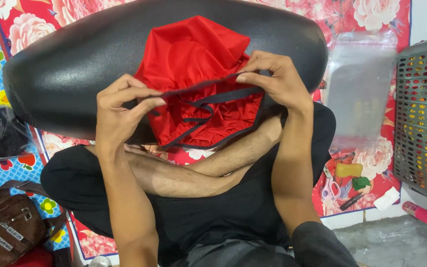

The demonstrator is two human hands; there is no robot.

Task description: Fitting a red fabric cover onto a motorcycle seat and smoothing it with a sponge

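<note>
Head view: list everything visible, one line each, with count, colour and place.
garment: 1, red with dark trim, on the cushion, held at its band by both hands
cushion: 1, black, long and rounded, across the top
mat: 1, red floral, under everything
plastic bag: 1, clear, right of the cushion
basket: 1, grey, perforated, right edge
scissors: 1, pale handles, on the mat lower right
sponge: 1, yellow, beside the scissors
tube: 1, pink, on the floor lower right
bag: 1, brown, lower left
legs: 2, crossed, centre
left hand: 1, pinching the band
right hand: 1, pinching the band
</note>
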